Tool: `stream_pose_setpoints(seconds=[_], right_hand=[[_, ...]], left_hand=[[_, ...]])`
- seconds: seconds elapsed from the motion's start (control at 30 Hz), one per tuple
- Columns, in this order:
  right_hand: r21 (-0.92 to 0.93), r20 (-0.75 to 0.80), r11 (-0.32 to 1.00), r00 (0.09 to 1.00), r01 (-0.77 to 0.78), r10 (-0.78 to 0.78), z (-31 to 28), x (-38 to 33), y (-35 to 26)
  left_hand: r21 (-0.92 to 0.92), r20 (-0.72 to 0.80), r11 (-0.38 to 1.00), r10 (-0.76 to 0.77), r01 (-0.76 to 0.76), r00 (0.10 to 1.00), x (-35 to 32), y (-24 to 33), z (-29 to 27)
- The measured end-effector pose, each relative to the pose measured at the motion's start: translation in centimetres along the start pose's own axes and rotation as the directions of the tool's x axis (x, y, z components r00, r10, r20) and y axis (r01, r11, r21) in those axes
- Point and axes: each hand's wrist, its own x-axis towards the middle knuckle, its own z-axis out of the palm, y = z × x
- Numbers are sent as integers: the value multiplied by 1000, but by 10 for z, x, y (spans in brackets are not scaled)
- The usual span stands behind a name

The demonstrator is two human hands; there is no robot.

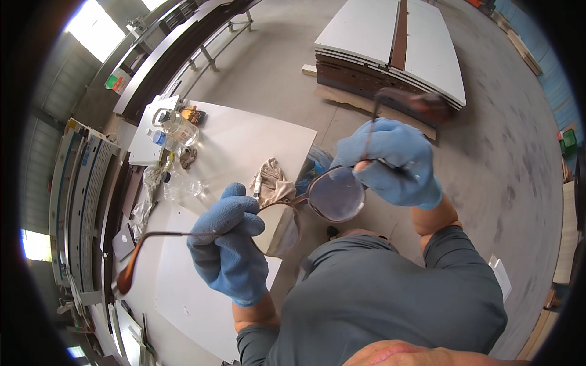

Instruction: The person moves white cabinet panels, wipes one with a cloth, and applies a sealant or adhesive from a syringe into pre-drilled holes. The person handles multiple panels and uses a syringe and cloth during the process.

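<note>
A pair of eyeglasses (337, 194) with round tinted lenses and thin brown frames is held up in front of me by both hands. My left hand (229, 250), in a blue work glove, is closed around the frame's left end. From it one temple arm with an orange-brown tip reaches out to the left. My right hand (390, 161), gloved the same way, pinches the right end of the frame, and a bare fingertip shows there. The other temple arm rises past this hand, its tip blurred. Behind the glasses, a beige rag (276, 182) and a small white tube (257, 185) lie on the white table (256, 134).
A clear jug (182, 128), a blue-labelled bottle (157, 136) and an empty-looking clear bottle (177, 185) are at the table's far left. A stack of white and brown panels (360, 36) stands on the floor ahead. Cabinet-like panels (82, 201) line the left side.
</note>
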Motion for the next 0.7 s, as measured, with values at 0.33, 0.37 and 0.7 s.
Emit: stream_pose_setpoints(seconds=[0.33, 0.37, 0.7], right_hand=[[-173, -3, 985, 1000, 15, -16, 8, 16, -41], [-51, -48, 998, 998, 37, -39, 15, 17, -39], [33, -94, 953, 950, 301, -297, 81, 49, -37]], left_hand=[[-79, 82, 958, 282, -276, 956, 23, 18, -4], [-59, 101, 948, 318, -313, 943, 23, 20, -8], [807, 216, 325, 614, -493, 759, 26, 46, -79]])
